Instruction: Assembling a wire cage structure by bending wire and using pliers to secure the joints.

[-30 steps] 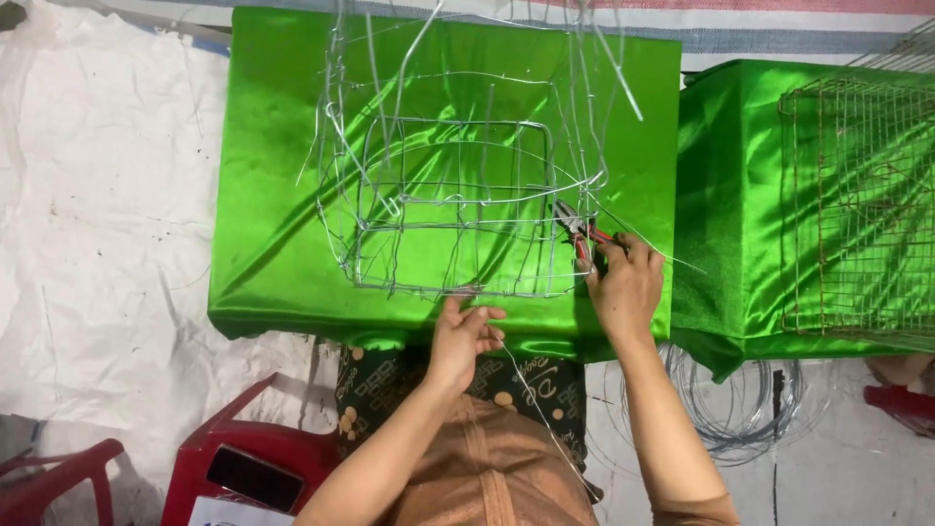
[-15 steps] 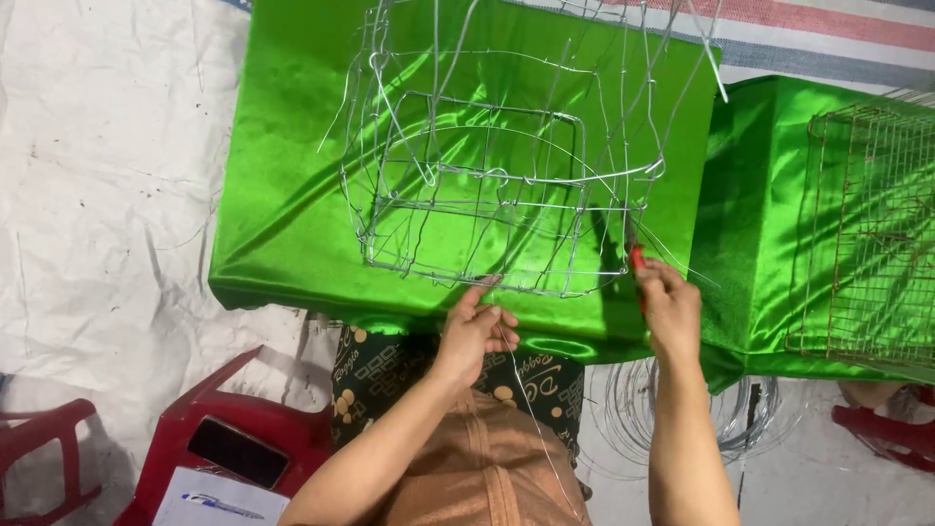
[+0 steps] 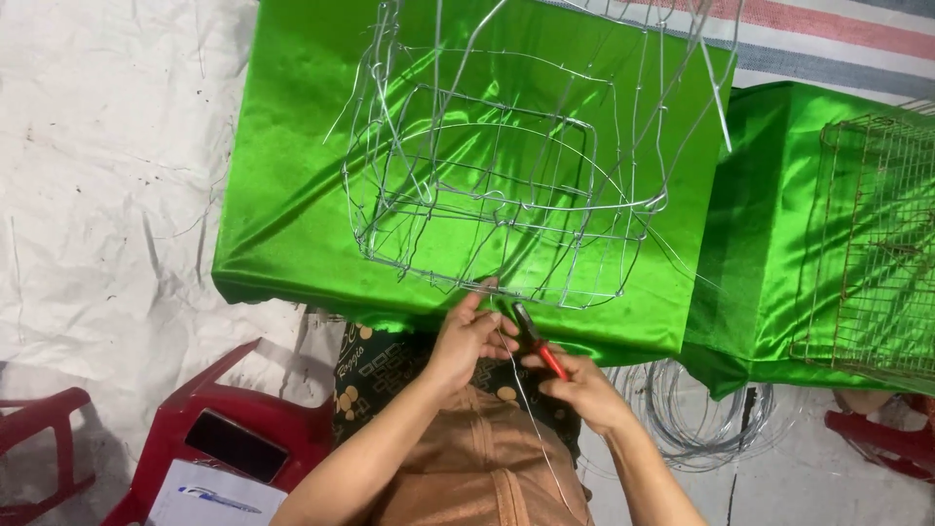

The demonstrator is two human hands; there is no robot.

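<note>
While the green counter is carrying the wire cage, my left hand is pinching a thin wire at the cage's near edge, and my right hand is gripping red-handled pliers just beside it.
</note>
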